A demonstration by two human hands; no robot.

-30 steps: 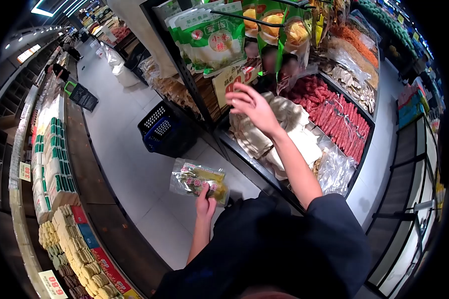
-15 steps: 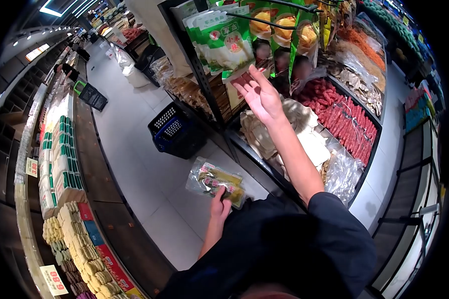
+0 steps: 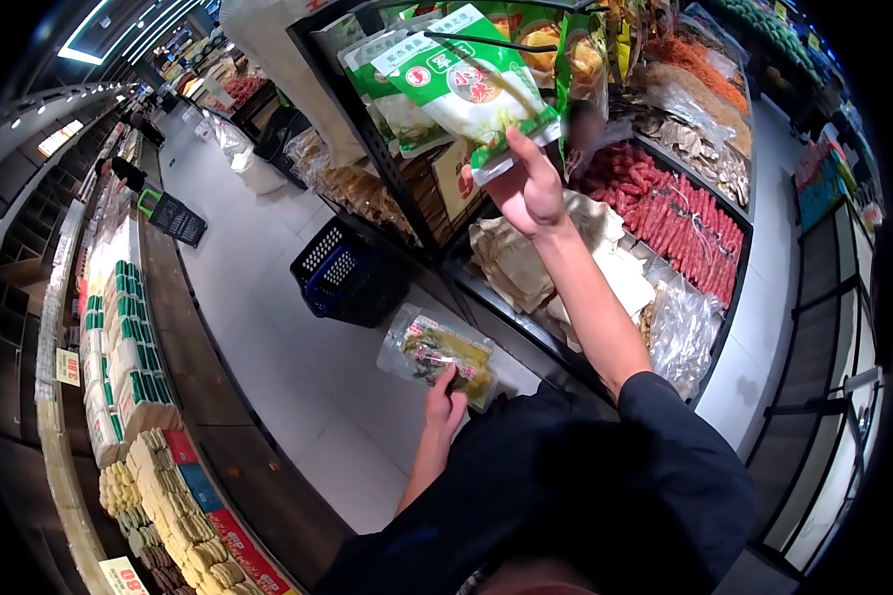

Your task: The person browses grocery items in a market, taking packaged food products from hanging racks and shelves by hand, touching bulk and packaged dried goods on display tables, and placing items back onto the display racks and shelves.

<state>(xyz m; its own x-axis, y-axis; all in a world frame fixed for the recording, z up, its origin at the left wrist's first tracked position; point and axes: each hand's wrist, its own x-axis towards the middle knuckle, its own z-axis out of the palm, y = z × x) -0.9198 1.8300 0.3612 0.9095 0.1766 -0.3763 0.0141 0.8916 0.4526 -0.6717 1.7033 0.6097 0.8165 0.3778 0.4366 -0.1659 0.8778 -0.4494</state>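
My left hand is closed on clear plastic packets of yellow-green pickled vegetables, held low in front of me with the thumb on top. Higher up, my right hand pinches the bottom edge of a green and white food packet, thumb in front and fingers behind. The packet tilts outward, its upper part still at the metal hook. Similar green packets hang behind it, to the left.
A dark blue shopping basket stands on the floor beside the display rack. Red sausages and pale dried sheets fill the bin under my right arm. Stacked noodles line the left shelf; a person is farther down the aisle.
My right hand has closed on the lower edge of the front green packet and pulled it outward, tilting it. The left hand still holds the pickle packets, nearly unmoved.
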